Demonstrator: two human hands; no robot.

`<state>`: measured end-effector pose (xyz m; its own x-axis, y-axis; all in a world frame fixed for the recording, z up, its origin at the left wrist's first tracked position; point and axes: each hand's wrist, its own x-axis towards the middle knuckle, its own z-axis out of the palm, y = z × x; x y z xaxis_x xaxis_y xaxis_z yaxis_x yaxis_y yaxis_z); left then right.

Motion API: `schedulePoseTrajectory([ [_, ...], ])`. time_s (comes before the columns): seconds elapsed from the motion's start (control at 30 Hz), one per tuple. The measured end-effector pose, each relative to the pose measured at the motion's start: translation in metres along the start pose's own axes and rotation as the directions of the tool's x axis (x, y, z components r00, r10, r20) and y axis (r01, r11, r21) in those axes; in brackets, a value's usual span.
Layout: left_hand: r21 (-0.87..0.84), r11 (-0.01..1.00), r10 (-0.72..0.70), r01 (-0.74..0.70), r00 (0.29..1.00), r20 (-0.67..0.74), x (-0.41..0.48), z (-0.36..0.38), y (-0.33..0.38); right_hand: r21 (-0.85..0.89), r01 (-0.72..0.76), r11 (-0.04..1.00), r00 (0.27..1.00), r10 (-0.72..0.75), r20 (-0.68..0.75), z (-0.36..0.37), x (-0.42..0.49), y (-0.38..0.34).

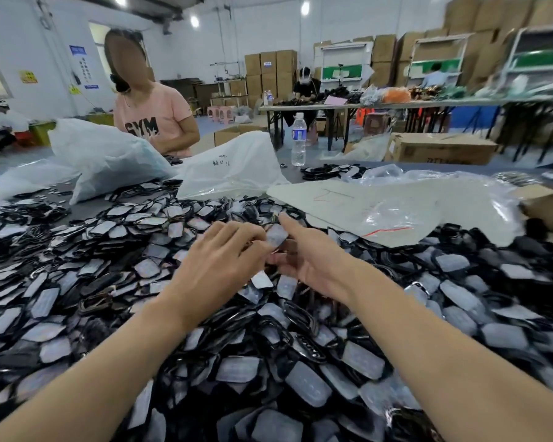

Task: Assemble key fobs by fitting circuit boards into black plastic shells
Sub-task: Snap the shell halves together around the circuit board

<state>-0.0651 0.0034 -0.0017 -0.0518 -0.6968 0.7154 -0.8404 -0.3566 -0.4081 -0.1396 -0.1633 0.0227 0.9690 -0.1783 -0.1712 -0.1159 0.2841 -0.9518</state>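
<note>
"Our left hand (224, 253) pinches a pale fob piece (276, 234) above the pile of fobs (268, 362)."
"And our right hand (304, 260)?"
"Beside that piece — one finger straight, others curled. We can't tell its hold."

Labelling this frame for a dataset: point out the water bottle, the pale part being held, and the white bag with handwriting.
water bottle (299, 134): head view, on its label.
held pale part (276, 235): head view, on its flat face.
white bag with handwriting (237, 178): head view, on its front below the writing.
</note>
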Motion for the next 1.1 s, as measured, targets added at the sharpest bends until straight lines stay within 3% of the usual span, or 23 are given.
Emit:
schedulePoseTrajectory([
  [0.13,-0.100,0.993,0.057,-0.060,0.998,-0.027,0.032,-0.009,0.048,0.005,0.122,0.993,0.991,-0.122,-0.057,-0.049,-0.062,-0.003],
  [0.23,-0.321,0.941,-0.115,0.104,0.993,-0.016,0.056,-0.017,0.100,0.103,0.207,0.973,0.970,-0.191,-0.149,-0.086,-0.110,-0.002],
  [0.27,-0.465,0.850,-0.258,0.246,0.965,0.038,0.064,-0.022,0.123,0.122,0.238,0.964,0.957,-0.211,-0.197,-0.098,-0.125,0.000],
  [0.3,-0.616,0.678,-0.404,0.402,0.903,0.146,0.071,-0.027,0.148,0.136,0.270,0.953,0.941,-0.231,-0.247,-0.109,-0.141,0.003],
  [0.33,-0.728,0.441,-0.495,0.525,0.819,0.290,0.079,-0.032,0.172,0.143,0.299,0.943,0.923,-0.248,-0.294,-0.120,-0.155,0.006],
  [0.37,-0.780,0.200,-0.519,0.593,0.739,0.429,0.087,-0.035,0.196,0.138,0.324,0.936,0.905,-0.264,-0.333,-0.130,-0.170,0.011],
  [0.4,-0.785,0.024,-0.498,0.619,0.689,0.527,0.094,-0.035,0.219,0.122,0.343,0.931,0.890,-0.281,-0.359,-0.138,-0.183,0.017],
  [0.47,-0.780,-0.135,-0.454,0.611,0.661,0.597,0.106,-0.036,0.261,0.099,0.373,0.922,0.870,-0.311,-0.383,-0.152,-0.209,0.031],
  [0.6,-0.802,-0.229,-0.523,0.552,0.625,0.579,0.117,-0.032,0.319,0.122,0.412,0.903,0.836,-0.321,-0.445,-0.175,-0.248,0.053],
  [0.9,-0.780,-0.340,-0.441,0.525,0.644,0.626,0.113,-0.015,0.349,0.046,0.456,0.889,0.804,-0.390,-0.448,-0.208,-0.273,0.081],
  [1.1,-0.789,-0.331,-0.434,0.518,0.659,0.614,0.112,-0.007,0.350,0.014,0.447,0.894,0.801,-0.394,-0.452,-0.209,-0.264,0.087],
])
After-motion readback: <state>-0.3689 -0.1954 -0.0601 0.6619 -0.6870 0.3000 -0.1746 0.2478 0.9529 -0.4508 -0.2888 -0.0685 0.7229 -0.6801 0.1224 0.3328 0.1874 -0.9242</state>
